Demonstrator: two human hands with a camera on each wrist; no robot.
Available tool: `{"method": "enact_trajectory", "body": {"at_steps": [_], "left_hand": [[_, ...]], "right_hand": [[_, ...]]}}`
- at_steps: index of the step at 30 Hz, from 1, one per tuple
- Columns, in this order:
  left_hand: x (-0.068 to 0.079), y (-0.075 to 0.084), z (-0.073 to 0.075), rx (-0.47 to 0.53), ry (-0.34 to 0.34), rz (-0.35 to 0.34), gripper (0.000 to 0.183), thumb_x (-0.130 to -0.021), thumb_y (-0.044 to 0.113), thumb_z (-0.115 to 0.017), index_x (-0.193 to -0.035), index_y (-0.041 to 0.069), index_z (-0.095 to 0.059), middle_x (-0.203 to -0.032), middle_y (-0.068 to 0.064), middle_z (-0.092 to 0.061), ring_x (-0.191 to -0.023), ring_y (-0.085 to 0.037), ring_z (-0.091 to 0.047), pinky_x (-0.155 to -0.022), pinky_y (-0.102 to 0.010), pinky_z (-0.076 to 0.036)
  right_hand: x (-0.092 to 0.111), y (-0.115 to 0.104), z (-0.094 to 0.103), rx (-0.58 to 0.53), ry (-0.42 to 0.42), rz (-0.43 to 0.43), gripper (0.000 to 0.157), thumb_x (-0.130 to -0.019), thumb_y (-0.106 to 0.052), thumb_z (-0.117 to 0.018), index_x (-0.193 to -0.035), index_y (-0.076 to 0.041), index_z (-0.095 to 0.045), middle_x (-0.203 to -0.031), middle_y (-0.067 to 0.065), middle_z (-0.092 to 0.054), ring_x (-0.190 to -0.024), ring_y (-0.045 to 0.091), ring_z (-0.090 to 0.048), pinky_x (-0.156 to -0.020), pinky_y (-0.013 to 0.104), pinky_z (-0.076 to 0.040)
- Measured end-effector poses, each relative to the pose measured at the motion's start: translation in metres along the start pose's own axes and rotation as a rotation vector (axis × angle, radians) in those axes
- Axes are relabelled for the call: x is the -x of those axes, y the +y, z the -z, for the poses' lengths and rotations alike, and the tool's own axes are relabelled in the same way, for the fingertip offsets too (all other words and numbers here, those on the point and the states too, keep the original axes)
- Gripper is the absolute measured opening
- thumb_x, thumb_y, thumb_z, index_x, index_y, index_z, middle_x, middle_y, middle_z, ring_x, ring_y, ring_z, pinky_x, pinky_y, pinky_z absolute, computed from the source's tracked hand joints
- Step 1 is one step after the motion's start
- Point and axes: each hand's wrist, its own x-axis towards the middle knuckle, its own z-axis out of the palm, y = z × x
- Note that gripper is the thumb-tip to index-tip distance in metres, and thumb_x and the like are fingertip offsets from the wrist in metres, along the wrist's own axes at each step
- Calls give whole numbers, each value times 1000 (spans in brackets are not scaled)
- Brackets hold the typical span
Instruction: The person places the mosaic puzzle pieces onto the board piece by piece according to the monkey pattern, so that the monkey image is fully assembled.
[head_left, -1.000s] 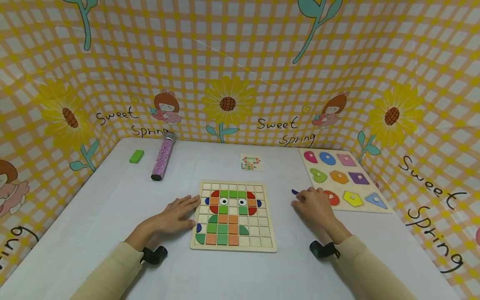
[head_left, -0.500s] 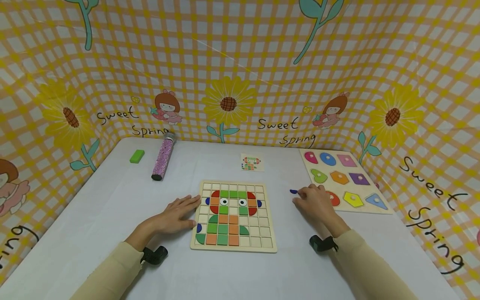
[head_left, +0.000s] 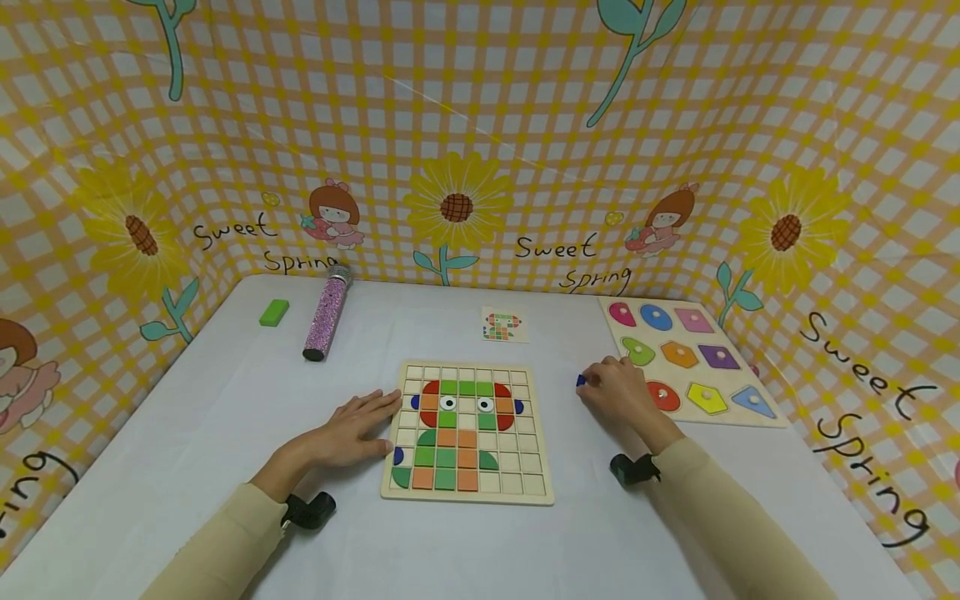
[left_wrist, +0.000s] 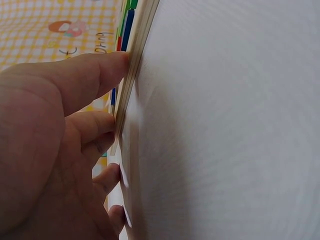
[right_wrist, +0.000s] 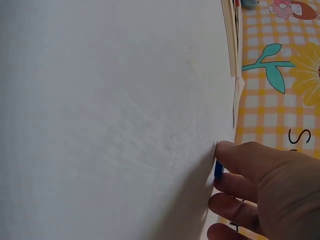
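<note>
My left hand (head_left: 352, 433) rests flat at the left edge of a wooden grid board (head_left: 517, 490), its thumb and fingertips touching the side. Coloured tiles on the board form a figure with round eyes, red corners and an orange and green body. To the right of the board, my right hand (head_left: 618, 398) pinches a small blue half-round tile (head_left: 581, 381) between thumb and index finger, low over the white table. In the right wrist view the blue tile (right_wrist: 218, 169) shows edge-on between the fingertips; part of it is hidden.
A picture card (head_left: 505, 325) lies behind the board. At the right is a knobbed shape puzzle (head_left: 678, 354), close to my right hand. A glittery pink microphone (head_left: 327, 318) and a green block (head_left: 274, 312) lie at the back left. Patterned cloth (head_left: 457, 125) walls the table.
My right hand has moved slightly left, and the blue tile, which lay flat at its fingertips, is now tilted up in its pinch. The left hand and board have stayed put.
</note>
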Motion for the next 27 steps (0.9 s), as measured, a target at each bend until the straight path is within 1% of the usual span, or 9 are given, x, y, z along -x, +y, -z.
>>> {"method": "enact_trajectory", "body": {"at_steps": [8, 15, 18, 21, 24, 27], "left_hand": [[0, 0, 1, -2, 0, -16, 67, -93, 32, -56, -150, 12, -26, -159, -6, -18, -147, -35, -9, -116, -59, -3], [0, -1, 0, -5, -2, -16, 67, -93, 31, -56, -150, 12, -26, -160, -5, -18, -147, -35, -9, -117, -58, -2], [0, 0, 1, -4, -4, -9, 67, -93, 31, -56, -150, 12, -26, -160, -5, -18, -148, -35, -9, -117, -58, -2], [0, 0, 1, -4, -3, -6, 67, -93, 31, -56, -150, 12, -26, -160, -5, -18, -148, -35, -8, -117, -57, -2], [1, 1, 1, -3, -3, -5, 68, -93, 31, -56, -150, 12, -26, -159, -5, -18, -148, -35, -8, -117, -57, -2], [1, 1, 1, -7, -5, -7, 68, -93, 32, -56, -150, 12, -25, -160, -5, -18, -148, -35, -8, -117, -57, -2]], "right_hand": [[-6, -2, -1, 12, -3, 19, 28, -81, -23, -73, -101, -2, -72, -92, 14, -66, -90, 31, -49, -79, 44, -39], [-3, -6, -1, -6, -7, 24, 27, -81, -23, -73, -100, -4, -73, -94, 13, -67, -90, 30, -49, -79, 43, -39], [1, -15, 0, -13, -18, 23, 26, -81, -23, -72, -101, -6, -73, -96, 11, -66, -93, 29, -48, -82, 44, -40], [7, -29, 0, -18, -15, 31, 25, -81, -23, -71, -101, -7, -73, -95, 9, -65, -95, 28, -48, -84, 44, -41], [16, -44, 0, -25, 3, 68, 24, -81, -23, -71, -99, -8, -73, -93, 7, -65, -93, 26, -48, -82, 41, -41], [26, -60, 1, -40, 37, 132, 23, -79, -23, -74, -98, -9, -74, -90, 4, -65, -91, 23, -48, -79, 38, -39]]}}
